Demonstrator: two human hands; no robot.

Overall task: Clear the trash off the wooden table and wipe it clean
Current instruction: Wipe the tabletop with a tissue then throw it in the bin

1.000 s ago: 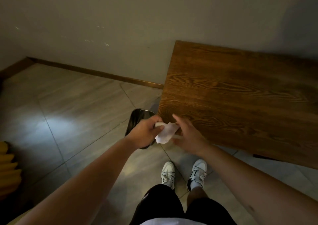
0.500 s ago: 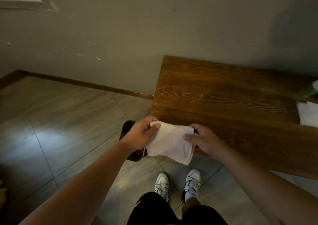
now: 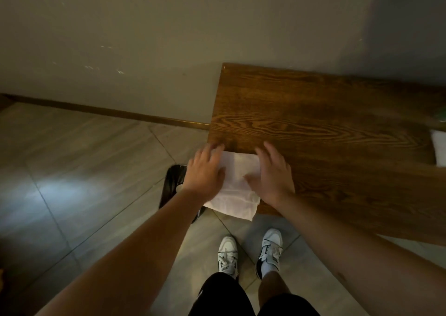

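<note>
A white paper wipe [image 3: 237,182] lies spread flat on the near left corner of the wooden table [image 3: 325,122], and its lower edge hangs over the table's front edge. My left hand [image 3: 205,173] rests palm down on the wipe's left side, fingers stretched out and apart. On the wipe's right side my right hand [image 3: 272,173] lies palm down the same way. Neither hand curls around the wipe; both lie flat on it.
A black-lined trash bin [image 3: 172,182] stands on the tiled floor just left of the table corner, partly under my left forearm. At the table's right edge are a white object [image 3: 439,146] and something green [image 3: 440,116], both cut off. The wall runs behind the table.
The crumpled wipe was unfolded between both hands, then laid onto the table corner. My hands went from pinching its edges to lying flat on it.
</note>
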